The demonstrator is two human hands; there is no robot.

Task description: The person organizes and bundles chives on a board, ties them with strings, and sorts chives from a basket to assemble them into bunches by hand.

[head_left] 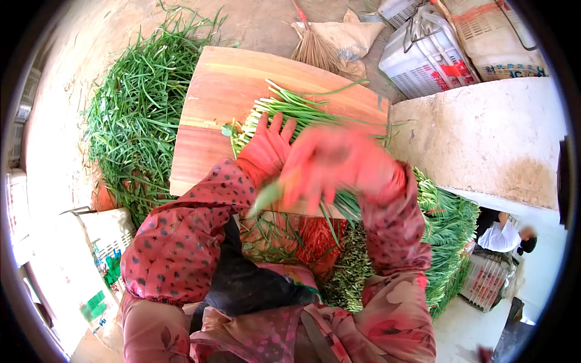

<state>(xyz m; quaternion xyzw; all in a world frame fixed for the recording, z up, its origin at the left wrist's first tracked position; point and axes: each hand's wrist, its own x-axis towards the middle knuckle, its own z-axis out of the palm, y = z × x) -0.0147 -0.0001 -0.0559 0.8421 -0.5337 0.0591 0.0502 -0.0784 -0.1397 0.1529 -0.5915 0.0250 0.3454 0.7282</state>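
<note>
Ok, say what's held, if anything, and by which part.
The left hand lies on green stalks near their pale ends, grip unclear; the right hand is too blurred to tell whether it holds the pale green thing.

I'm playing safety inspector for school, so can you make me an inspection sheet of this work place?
Surface: wooden board, partly covered by green stalks.
Job's things: the stalks lie in a bunch, pale ends mostly to the left.
Clutter: loose greens heaped left of the board; red strands below its near edge.
Hands: both red-gloved; left hand spread on the bunch; right hand blurred, with a green thing by its fingers, too blurred to name.
Cables: nothing seen.
Surroundings: broom and sack beyond the board; white crate at upper right; person in white at far right.
</note>
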